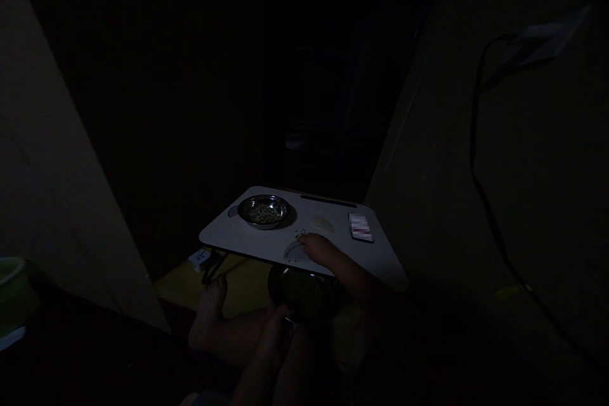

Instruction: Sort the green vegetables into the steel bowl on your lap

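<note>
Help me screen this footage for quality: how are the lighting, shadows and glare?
Head view: very dark, the background almost black; head view: the white table stands out, with a shadow right of the metal bowl; head view: small glints on that bowl, no strong glare; head view: the left hand and round dish lose fine detail in gloom.

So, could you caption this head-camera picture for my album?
Dim light: right hand beside scattered bits on a white table, left hand holding a shadowed round dish by its rim.

One steel bowl [264,200], one round dish [275,287], one table [380,261], one phone [360,228], one cable [472,133]
</note>
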`<state>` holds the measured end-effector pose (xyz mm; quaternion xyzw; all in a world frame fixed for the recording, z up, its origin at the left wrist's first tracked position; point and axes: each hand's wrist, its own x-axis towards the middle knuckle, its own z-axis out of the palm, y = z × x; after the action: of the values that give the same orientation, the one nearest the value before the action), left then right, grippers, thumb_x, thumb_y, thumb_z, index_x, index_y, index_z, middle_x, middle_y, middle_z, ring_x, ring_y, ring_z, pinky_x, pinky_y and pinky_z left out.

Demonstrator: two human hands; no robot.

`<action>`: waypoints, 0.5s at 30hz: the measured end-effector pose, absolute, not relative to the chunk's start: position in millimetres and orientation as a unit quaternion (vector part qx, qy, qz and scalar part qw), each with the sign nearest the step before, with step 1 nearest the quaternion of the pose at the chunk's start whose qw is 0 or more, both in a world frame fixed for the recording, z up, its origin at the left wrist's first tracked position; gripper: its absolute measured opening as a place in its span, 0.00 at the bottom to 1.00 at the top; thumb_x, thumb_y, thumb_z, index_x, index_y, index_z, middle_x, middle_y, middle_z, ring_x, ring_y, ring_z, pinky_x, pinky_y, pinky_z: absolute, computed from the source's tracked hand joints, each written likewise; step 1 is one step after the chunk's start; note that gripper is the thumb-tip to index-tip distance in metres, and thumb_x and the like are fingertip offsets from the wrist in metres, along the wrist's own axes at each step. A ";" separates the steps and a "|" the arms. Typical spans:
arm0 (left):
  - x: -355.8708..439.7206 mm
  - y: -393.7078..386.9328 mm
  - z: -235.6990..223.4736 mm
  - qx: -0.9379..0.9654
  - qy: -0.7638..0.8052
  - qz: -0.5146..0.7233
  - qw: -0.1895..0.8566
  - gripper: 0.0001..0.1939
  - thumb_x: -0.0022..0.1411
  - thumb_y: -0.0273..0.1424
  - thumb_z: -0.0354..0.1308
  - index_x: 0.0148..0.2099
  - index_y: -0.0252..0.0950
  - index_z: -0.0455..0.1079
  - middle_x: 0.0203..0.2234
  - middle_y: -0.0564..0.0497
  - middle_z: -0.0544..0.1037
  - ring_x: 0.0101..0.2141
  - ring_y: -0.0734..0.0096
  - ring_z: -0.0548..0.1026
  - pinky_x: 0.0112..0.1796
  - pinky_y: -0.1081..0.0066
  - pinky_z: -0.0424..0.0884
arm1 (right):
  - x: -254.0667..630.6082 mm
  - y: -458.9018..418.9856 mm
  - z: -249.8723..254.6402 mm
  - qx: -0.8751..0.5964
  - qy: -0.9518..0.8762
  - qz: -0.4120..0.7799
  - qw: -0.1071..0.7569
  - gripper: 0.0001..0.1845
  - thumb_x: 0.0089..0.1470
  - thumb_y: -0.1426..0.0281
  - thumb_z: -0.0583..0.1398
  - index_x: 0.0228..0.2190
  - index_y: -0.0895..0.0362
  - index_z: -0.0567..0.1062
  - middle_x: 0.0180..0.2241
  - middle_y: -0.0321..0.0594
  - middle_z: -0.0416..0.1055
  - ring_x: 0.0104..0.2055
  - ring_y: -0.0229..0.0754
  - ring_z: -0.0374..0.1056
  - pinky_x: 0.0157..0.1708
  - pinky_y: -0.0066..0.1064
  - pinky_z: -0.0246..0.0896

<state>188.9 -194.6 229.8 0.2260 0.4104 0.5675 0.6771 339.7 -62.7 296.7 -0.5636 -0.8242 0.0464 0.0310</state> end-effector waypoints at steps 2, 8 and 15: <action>164.1 -182.6 228.2 0.229 0.427 0.584 0.651 0.10 0.44 0.24 0.54 0.31 0.40 0.62 0.25 0.51 0.71 0.33 0.65 0.71 0.25 0.73 0.66 | 338.0 -62.4 295.4 -0.533 -0.845 0.032 0.038 0.18 0.48 0.72 0.52 0.43 0.58 0.68 0.42 0.44 0.67 0.44 0.41 0.61 0.40 0.25 0.51; 85.1 -128.9 215.7 0.228 0.606 0.625 0.436 0.06 0.43 0.22 0.53 0.22 0.38 0.60 0.19 0.49 0.68 0.35 0.61 0.70 0.25 0.73 0.65 | 337.0 -61.0 290.0 -0.501 -0.864 0.034 0.033 0.17 0.47 0.69 0.54 0.41 0.58 0.69 0.41 0.44 0.68 0.43 0.42 0.62 0.39 0.27 0.52; 67.8 -102.5 186.3 0.275 0.522 0.596 0.544 0.09 0.45 0.20 0.48 0.20 0.38 0.55 0.13 0.50 0.63 0.29 0.63 0.71 0.24 0.70 0.65 | 346.8 -66.0 284.2 -0.502 -0.864 0.041 0.020 0.17 0.47 0.67 0.53 0.41 0.56 0.69 0.39 0.44 0.69 0.40 0.42 0.63 0.36 0.27 0.53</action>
<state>67.8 -102.5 186.3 0.2750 0.5224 0.5961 0.5442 346.8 -66.0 284.2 -0.5018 -0.8638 0.0408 0.0204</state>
